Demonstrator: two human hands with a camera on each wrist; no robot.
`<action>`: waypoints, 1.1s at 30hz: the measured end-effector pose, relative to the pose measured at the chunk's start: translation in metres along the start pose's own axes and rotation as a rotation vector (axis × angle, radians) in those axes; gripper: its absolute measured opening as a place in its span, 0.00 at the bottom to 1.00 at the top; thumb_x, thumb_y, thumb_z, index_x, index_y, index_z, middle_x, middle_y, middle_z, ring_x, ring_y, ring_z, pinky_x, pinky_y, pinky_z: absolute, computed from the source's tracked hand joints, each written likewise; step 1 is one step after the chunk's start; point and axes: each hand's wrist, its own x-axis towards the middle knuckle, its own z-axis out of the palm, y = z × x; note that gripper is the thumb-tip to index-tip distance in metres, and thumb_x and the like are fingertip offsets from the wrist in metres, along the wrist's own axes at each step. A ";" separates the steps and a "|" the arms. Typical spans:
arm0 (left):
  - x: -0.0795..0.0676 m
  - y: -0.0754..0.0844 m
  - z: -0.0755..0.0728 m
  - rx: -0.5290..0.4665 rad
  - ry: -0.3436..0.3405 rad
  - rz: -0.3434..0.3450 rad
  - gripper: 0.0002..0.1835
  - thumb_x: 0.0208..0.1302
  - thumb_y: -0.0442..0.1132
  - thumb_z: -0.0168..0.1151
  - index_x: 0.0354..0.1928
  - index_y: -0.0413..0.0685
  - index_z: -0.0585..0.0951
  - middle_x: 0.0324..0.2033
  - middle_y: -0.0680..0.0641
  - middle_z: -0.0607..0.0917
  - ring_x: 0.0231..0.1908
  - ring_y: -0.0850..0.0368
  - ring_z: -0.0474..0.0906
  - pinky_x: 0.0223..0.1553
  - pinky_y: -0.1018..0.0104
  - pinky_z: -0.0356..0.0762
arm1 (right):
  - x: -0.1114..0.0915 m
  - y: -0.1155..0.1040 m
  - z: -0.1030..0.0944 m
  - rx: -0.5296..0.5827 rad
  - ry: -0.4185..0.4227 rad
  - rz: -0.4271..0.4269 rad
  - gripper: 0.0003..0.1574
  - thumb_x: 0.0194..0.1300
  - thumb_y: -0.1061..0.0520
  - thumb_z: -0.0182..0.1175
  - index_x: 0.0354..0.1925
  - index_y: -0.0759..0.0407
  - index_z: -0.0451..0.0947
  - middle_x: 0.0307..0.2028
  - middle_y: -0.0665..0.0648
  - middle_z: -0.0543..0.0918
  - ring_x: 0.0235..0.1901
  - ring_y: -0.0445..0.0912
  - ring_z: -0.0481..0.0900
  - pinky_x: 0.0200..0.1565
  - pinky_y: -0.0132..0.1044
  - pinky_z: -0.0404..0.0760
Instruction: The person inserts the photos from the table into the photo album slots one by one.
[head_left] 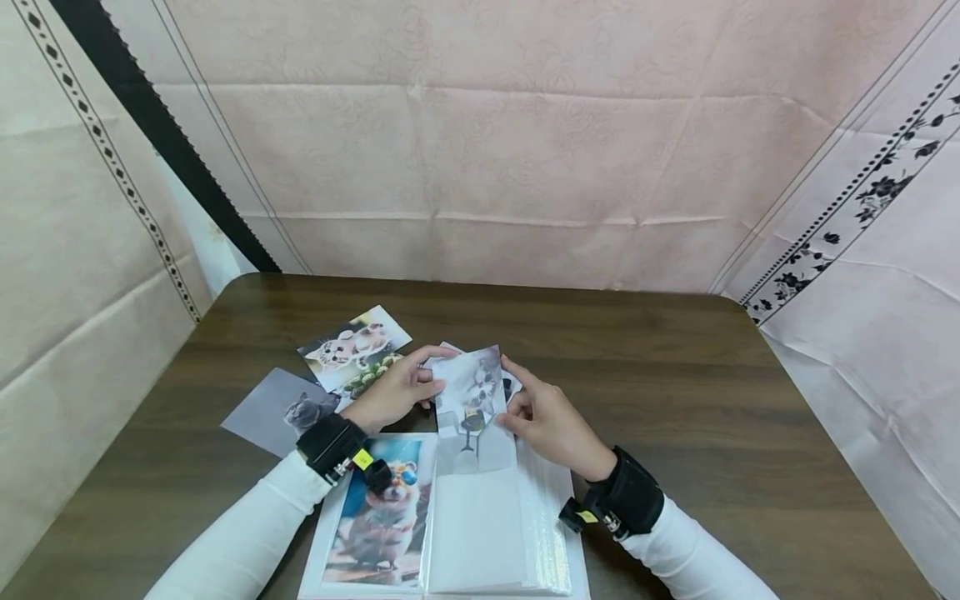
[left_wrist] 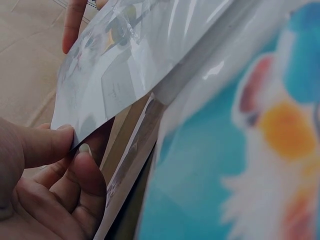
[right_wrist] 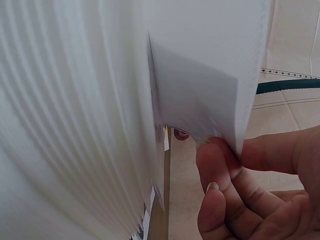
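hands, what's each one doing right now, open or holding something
Left hand: closed, pinching the photo by its edge.
Right hand: closed, pinching the album page by its edge.

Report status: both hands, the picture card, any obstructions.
Left hand pinching picture card; right hand pinching album page. Card appears partly tucked into the page. Loose prints off to the left, not visibly blocking.
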 end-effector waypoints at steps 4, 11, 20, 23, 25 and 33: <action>0.002 0.000 0.000 -0.003 -0.001 0.011 0.24 0.70 0.40 0.53 0.67 0.56 0.66 0.24 0.42 0.78 0.31 0.49 0.74 0.37 0.59 0.75 | 0.000 0.000 -0.001 -0.009 0.001 -0.006 0.50 0.59 0.61 0.65 0.73 0.63 0.53 0.22 0.48 0.78 0.22 0.41 0.70 0.28 0.32 0.72; 0.002 0.002 -0.001 0.000 -0.002 -0.009 0.24 0.71 0.40 0.52 0.67 0.56 0.66 0.23 0.39 0.74 0.30 0.47 0.73 0.36 0.59 0.74 | 0.001 -0.001 -0.001 -0.003 -0.006 -0.002 0.49 0.58 0.62 0.65 0.73 0.63 0.53 0.23 0.49 0.79 0.23 0.41 0.70 0.28 0.32 0.72; 0.001 -0.001 0.001 0.007 -0.004 -0.037 0.25 0.70 0.39 0.53 0.68 0.55 0.66 0.24 0.39 0.76 0.32 0.46 0.74 0.38 0.57 0.75 | 0.000 0.000 0.001 -0.011 -0.004 -0.002 0.49 0.58 0.62 0.65 0.72 0.63 0.54 0.22 0.47 0.78 0.22 0.41 0.70 0.29 0.32 0.73; 0.001 -0.002 0.001 0.008 0.001 -0.045 0.24 0.70 0.40 0.53 0.67 0.57 0.66 0.25 0.41 0.78 0.32 0.47 0.74 0.38 0.57 0.76 | -0.001 0.001 0.002 -0.002 -0.007 -0.004 0.49 0.58 0.62 0.65 0.72 0.64 0.54 0.22 0.48 0.78 0.22 0.41 0.70 0.29 0.33 0.72; 0.000 -0.002 0.001 0.004 0.001 -0.038 0.24 0.70 0.40 0.53 0.67 0.57 0.67 0.25 0.41 0.77 0.32 0.48 0.74 0.38 0.57 0.76 | -0.001 0.000 0.002 0.002 -0.005 -0.007 0.49 0.58 0.63 0.65 0.72 0.64 0.54 0.22 0.48 0.78 0.22 0.41 0.70 0.29 0.33 0.73; 0.002 -0.003 0.000 0.011 -0.020 0.008 0.24 0.71 0.41 0.52 0.67 0.56 0.67 0.21 0.41 0.70 0.29 0.46 0.72 0.36 0.59 0.74 | 0.000 -0.001 0.000 -0.003 0.001 -0.017 0.48 0.58 0.62 0.65 0.72 0.64 0.54 0.23 0.49 0.79 0.23 0.41 0.70 0.28 0.32 0.71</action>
